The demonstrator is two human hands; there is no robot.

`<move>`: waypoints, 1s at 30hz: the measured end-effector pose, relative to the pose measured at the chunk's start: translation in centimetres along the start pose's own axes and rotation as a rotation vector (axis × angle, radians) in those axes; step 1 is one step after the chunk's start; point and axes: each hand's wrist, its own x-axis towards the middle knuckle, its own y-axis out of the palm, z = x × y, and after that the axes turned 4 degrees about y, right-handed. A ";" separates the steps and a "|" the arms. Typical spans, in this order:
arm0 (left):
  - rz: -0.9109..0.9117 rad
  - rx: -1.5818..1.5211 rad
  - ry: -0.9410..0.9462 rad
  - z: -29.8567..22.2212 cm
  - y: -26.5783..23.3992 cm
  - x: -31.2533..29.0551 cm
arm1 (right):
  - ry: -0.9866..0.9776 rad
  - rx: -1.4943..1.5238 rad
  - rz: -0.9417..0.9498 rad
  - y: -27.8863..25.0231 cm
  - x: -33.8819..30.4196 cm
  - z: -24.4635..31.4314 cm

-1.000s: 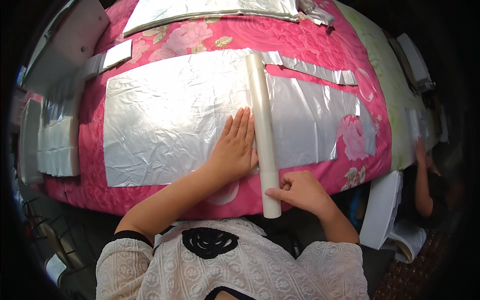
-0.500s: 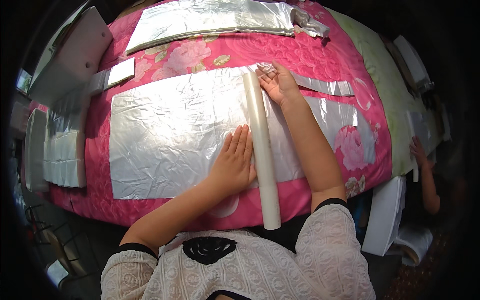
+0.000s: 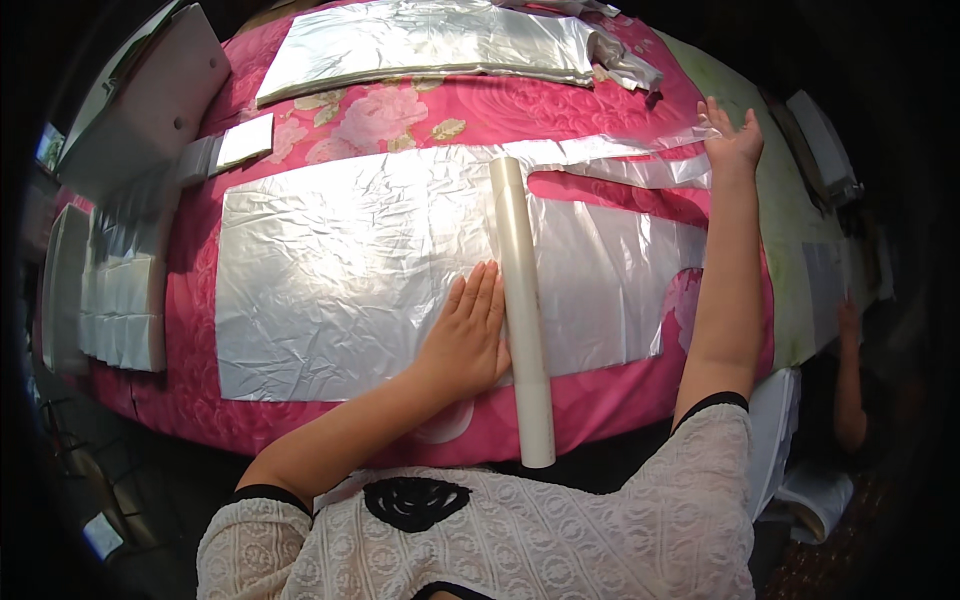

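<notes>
A silvery white plastic bag lies flat and slightly wrinkled before me, its handle strips stretching to the right. Across it rests a long pale tube, its near end jutting past the table's front edge. Palm down on the plastic, my left hand lies flat against the tube's left side, fingers stretched out. My right hand is at the far right, by the end of the upper handle strip. Its fingers are extended and the thumb stands apart; the strip's end meets the hand, and I see no grip on it.
A pink flowered cloth covers the table. A stack of silvery plastic bags lies at the far side. Bundles of folded white plastic and a white box stand at left. Another person's arm shows at right.
My right hand has moved from beside the tube's far end out to the right. The handle strips now lie straighter and spread rightward. My left hand and the tube have hardly moved.
</notes>
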 end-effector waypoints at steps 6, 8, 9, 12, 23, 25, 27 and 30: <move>0.005 0.003 -0.014 0.1 -0.1 0.0 | -0.044 -0.568 0.799 9.4 -14.9 -11.4; 0.000 -0.065 0.023 0.1 -0.3 0.0 | -0.206 -0.873 1.055 10.9 -22.0 -16.7; 0.010 -0.123 0.037 0.3 -0.2 -0.2 | -0.285 -0.874 1.174 11.2 -25.2 -19.0; -0.119 0.050 0.011 0.3 1.2 -0.3 | -0.215 -1.362 1.620 11.6 -31.4 -24.1; -0.313 0.014 -0.047 -0.1 1.7 -0.6 | -0.397 -1.052 1.503 9.3 -31.6 -15.7; -0.094 -0.345 -0.112 -0.5 -0.5 0.2 | -0.472 -1.162 1.284 4.7 -28.7 -12.8; -0.038 -0.030 -0.033 -0.1 1.1 -0.1 | -0.499 -1.348 1.135 0.0 -26.9 -10.3; -0.068 -0.099 0.001 0.3 0.6 -0.3 | -0.428 -1.470 1.196 -4.6 -25.9 -8.2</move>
